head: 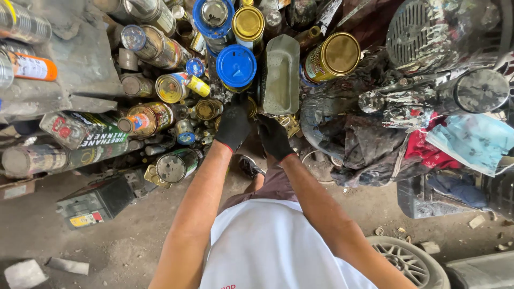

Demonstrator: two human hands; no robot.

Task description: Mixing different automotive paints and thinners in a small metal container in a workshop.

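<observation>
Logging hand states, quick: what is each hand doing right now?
Left hand: gloved, reaching down among the paint cans; grip cannot be told.
Right hand: gloved, beside the rectangular tin; grip cannot be told.

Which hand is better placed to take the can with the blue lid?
Probably the left. The left hand is right below the can with the blue lid, while the right hand sits lower, nearer the grey rectangular tin.

Two hands in black gloves reach down into a big pile of old paint cans. The left hand (233,126) and the right hand (273,136) are side by side, just below a grey flat can (280,75) and a blue-lidded can (236,66).
</observation>
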